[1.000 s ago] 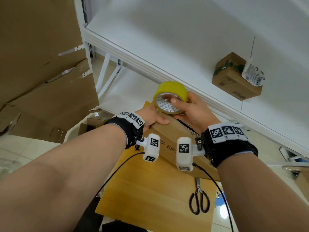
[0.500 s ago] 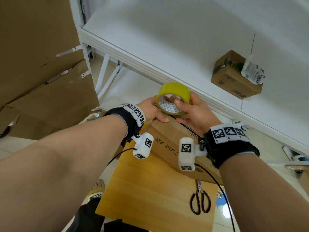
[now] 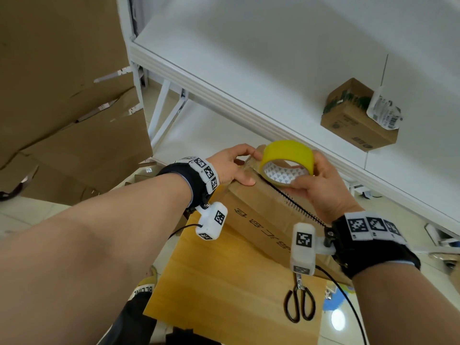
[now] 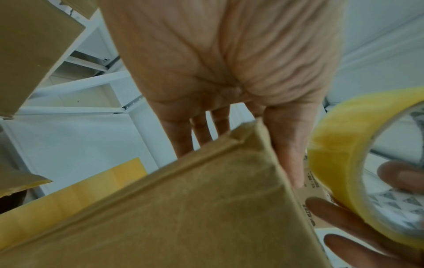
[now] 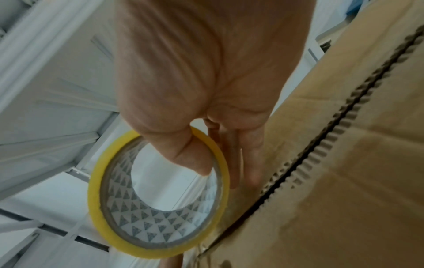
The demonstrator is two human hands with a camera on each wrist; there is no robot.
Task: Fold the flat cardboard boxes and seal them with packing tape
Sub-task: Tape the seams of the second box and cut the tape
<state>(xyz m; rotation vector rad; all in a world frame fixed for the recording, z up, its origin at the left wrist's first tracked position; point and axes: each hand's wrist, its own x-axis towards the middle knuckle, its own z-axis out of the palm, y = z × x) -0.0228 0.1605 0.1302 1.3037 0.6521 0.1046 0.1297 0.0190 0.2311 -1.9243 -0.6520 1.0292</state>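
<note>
A folded brown cardboard box (image 3: 261,215) lies on a wooden board, its top seam a dark open line. My left hand (image 3: 231,165) clasps the box's far end, thumb on top and fingers over the far face; the left wrist view shows those fingers (image 4: 201,130) behind the box (image 4: 183,208). My right hand (image 3: 321,188) grips a yellow tape roll (image 3: 287,153) at the far end of the seam. In the right wrist view its thumb hooks inside the tape roll (image 5: 98,199), beside the box (image 5: 344,181). Any pulled strip of tape is too clear to make out.
Black scissors (image 3: 300,305) lie on the wooden board (image 3: 224,282) near my right wrist. A white table (image 3: 249,70) stands beyond, bearing a small labelled carton (image 3: 356,120). Large flat cardboard sheets (image 3: 62,95) lean at the left.
The roll has shifted a little to the right over the box's far end. My left hand has slid to the far corner, its fingers now over the edge.
</note>
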